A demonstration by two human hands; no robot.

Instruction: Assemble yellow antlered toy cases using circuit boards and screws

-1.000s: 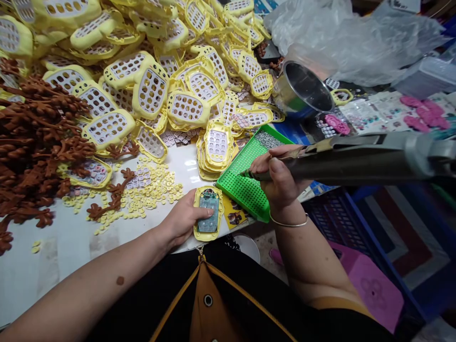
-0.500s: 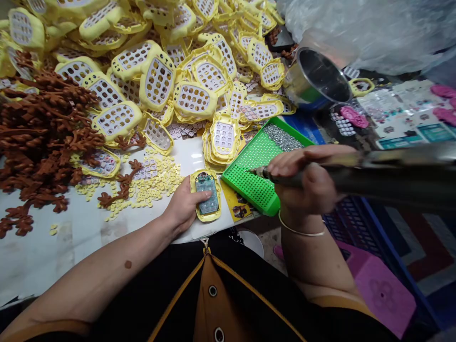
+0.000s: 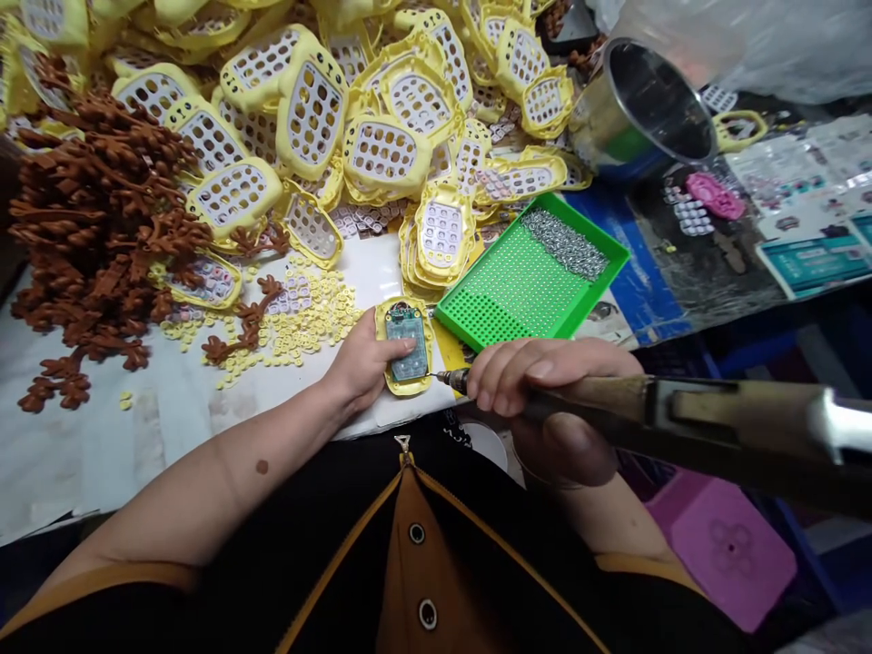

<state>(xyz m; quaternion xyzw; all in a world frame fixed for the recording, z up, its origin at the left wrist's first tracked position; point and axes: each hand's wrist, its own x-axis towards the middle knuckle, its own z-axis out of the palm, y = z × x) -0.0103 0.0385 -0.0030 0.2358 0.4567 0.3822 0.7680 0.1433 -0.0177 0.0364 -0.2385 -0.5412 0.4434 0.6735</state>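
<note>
Yellow shell, one, head view: left hand grips it, thumb on one green board. Right hand is wrapped around one screwdriver, tip by the shell's near right corner, contact unclear. One green tray, one metal pot, casings piled beyond counting. Shell's at the whitish, cluttered surface's near edge; one pink stool lower right. Shell inside-up, long axis near-to-far; screwdriver points left.

Head-worn view, forward and down
</note>
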